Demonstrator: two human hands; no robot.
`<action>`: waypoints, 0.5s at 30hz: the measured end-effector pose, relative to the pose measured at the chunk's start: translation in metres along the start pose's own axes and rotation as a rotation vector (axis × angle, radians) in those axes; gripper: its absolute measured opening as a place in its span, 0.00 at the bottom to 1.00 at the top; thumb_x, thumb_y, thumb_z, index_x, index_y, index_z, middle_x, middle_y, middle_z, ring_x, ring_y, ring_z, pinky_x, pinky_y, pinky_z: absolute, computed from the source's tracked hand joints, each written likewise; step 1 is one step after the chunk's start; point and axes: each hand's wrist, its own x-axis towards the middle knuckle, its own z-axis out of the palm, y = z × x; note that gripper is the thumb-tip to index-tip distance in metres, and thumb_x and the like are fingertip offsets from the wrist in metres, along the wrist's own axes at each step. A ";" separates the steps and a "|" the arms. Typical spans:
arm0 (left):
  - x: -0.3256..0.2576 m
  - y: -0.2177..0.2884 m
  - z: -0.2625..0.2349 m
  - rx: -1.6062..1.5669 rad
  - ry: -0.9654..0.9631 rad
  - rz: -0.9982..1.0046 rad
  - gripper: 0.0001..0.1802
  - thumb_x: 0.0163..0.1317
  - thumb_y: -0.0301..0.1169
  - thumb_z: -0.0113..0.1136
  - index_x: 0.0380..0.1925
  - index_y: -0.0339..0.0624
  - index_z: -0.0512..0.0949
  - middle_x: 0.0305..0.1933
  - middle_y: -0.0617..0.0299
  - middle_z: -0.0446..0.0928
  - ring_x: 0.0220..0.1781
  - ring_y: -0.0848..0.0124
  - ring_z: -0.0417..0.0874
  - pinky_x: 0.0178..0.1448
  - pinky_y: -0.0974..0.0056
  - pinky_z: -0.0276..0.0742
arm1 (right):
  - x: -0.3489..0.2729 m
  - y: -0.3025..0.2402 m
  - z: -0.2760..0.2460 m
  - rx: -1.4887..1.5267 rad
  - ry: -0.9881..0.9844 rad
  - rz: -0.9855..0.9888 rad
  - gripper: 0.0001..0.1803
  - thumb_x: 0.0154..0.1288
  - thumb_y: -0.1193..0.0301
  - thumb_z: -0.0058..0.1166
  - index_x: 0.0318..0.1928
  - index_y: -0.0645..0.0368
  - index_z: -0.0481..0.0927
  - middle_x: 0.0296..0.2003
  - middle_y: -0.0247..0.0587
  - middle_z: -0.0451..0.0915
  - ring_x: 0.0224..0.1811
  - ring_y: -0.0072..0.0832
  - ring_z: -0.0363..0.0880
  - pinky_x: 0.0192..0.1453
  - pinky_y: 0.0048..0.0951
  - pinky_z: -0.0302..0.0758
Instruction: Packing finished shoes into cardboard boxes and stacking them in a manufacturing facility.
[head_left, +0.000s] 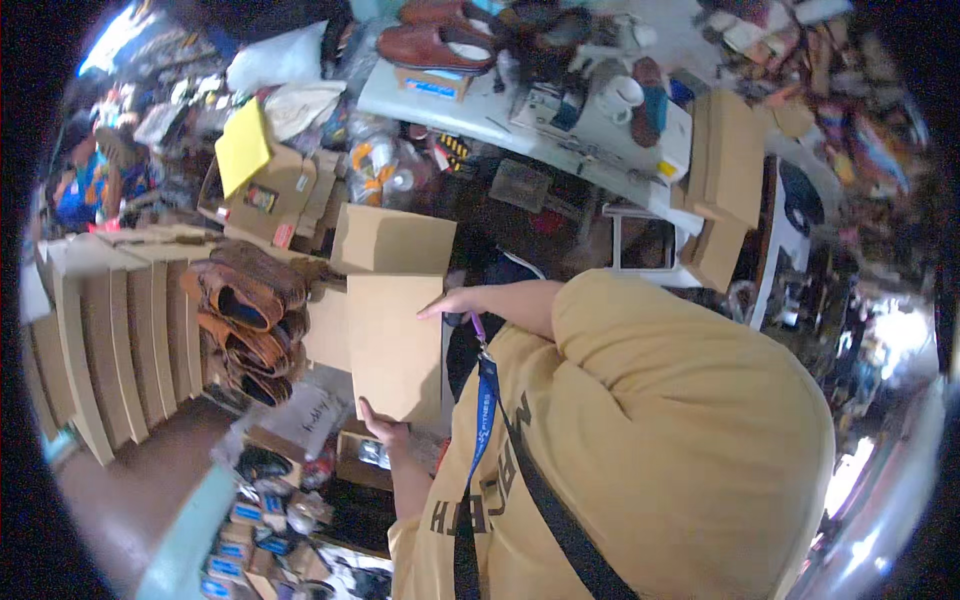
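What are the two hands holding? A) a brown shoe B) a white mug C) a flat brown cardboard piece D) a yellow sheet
C: the left hand grips the bottom edge and the right hand presses the side of the flat brown cardboard piece, while the brown shoes sit apart beside it.

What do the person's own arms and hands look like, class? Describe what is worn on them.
Both forearms are bare. The left hand and right hand wear no gloves. Short mustard-yellow T-shirt sleeves cover the upper arms. No rings, watch or bracelets can be made out.
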 end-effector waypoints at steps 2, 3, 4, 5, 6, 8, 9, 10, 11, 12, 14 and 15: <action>0.000 0.002 -0.001 0.015 0.012 -0.022 0.34 0.64 0.55 0.53 0.61 0.42 0.69 0.60 0.58 0.74 0.60 0.57 0.74 0.62 0.48 0.70 | 0.009 0.010 0.005 0.100 0.079 -0.007 0.45 0.52 0.40 0.64 0.67 0.46 0.69 0.68 0.41 0.64 0.72 0.39 0.57 0.65 0.56 0.64; -0.002 0.005 -0.004 0.037 -0.006 -0.027 0.34 0.64 0.55 0.53 0.61 0.42 0.69 0.60 0.58 0.74 0.60 0.57 0.74 0.62 0.48 0.70 | 0.012 0.016 0.011 0.231 -0.005 -0.026 0.47 0.52 0.40 0.64 0.69 0.49 0.65 0.71 0.41 0.60 0.75 0.40 0.50 0.67 0.58 0.62; -0.006 0.009 -0.006 0.077 -0.074 -0.009 0.34 0.64 0.55 0.54 0.61 0.42 0.69 0.59 0.58 0.74 0.60 0.58 0.74 0.62 0.49 0.70 | 0.004 0.014 0.014 0.245 0.002 -0.041 0.47 0.52 0.40 0.64 0.69 0.49 0.65 0.71 0.41 0.60 0.75 0.40 0.50 0.67 0.58 0.62; -0.012 0.014 -0.010 0.117 -0.136 0.008 0.33 0.65 0.54 0.54 0.61 0.42 0.69 0.59 0.58 0.74 0.60 0.59 0.74 0.62 0.50 0.71 | -0.016 0.007 0.023 0.263 0.011 -0.098 0.49 0.53 0.41 0.64 0.70 0.49 0.62 0.72 0.40 0.57 0.76 0.40 0.48 0.68 0.57 0.61; -0.018 0.019 -0.007 0.140 -0.150 0.005 0.33 0.65 0.54 0.54 0.61 0.42 0.69 0.59 0.58 0.74 0.60 0.59 0.74 0.62 0.50 0.71 | -0.036 0.003 0.031 0.290 0.025 -0.157 0.50 0.53 0.42 0.65 0.72 0.49 0.60 0.73 0.39 0.55 0.76 0.41 0.46 0.69 0.57 0.60; -0.028 0.027 0.005 0.167 -0.113 0.064 0.31 0.65 0.51 0.55 0.60 0.42 0.70 0.59 0.58 0.74 0.60 0.60 0.74 0.62 0.52 0.71 | -0.071 -0.006 0.034 0.239 -0.009 -0.209 0.57 0.52 0.44 0.66 0.75 0.47 0.47 0.73 0.39 0.53 0.75 0.43 0.48 0.68 0.57 0.61; -0.031 0.032 0.007 0.104 -0.158 0.045 0.30 0.64 0.49 0.57 0.60 0.42 0.70 0.59 0.57 0.74 0.61 0.60 0.74 0.63 0.52 0.71 | -0.099 -0.016 0.038 0.232 0.011 -0.286 0.60 0.51 0.44 0.67 0.76 0.47 0.42 0.73 0.41 0.52 0.75 0.43 0.47 0.69 0.55 0.61; -0.038 0.039 0.022 0.126 -0.178 0.045 0.30 0.64 0.49 0.57 0.60 0.42 0.70 0.59 0.57 0.74 0.61 0.60 0.74 0.63 0.52 0.71 | -0.117 -0.018 0.039 0.237 0.045 -0.367 0.64 0.50 0.45 0.67 0.76 0.48 0.37 0.73 0.44 0.51 0.75 0.43 0.47 0.69 0.54 0.61; -0.048 0.048 0.049 0.145 -0.210 0.025 0.31 0.63 0.49 0.57 0.60 0.41 0.69 0.59 0.57 0.74 0.61 0.60 0.74 0.63 0.52 0.70 | -0.080 0.007 0.032 0.168 0.139 -0.474 0.69 0.48 0.45 0.68 0.75 0.52 0.30 0.73 0.49 0.50 0.75 0.44 0.46 0.72 0.46 0.59; -0.055 0.053 0.061 0.144 -0.216 0.017 0.31 0.63 0.48 0.58 0.61 0.41 0.69 0.60 0.57 0.73 0.61 0.60 0.74 0.63 0.52 0.70 | -0.091 0.003 0.030 0.181 0.141 -0.490 0.69 0.48 0.45 0.68 0.75 0.52 0.30 0.73 0.49 0.50 0.75 0.44 0.46 0.72 0.46 0.59; -0.048 0.051 0.078 0.151 -0.353 0.038 0.33 0.61 0.48 0.59 0.61 0.39 0.68 0.60 0.55 0.73 0.63 0.59 0.72 0.66 0.52 0.68 | -0.140 -0.015 0.020 0.130 0.378 -0.576 0.67 0.50 0.49 0.68 0.75 0.56 0.31 0.73 0.51 0.50 0.75 0.42 0.49 0.72 0.39 0.57; -0.048 0.048 0.097 0.173 -0.425 0.041 0.33 0.62 0.48 0.58 0.62 0.39 0.67 0.60 0.55 0.72 0.63 0.59 0.72 0.67 0.51 0.66 | -0.153 -0.016 0.017 0.335 0.518 -0.824 0.55 0.54 0.52 0.66 0.73 0.57 0.45 0.70 0.49 0.57 0.73 0.38 0.52 0.73 0.38 0.56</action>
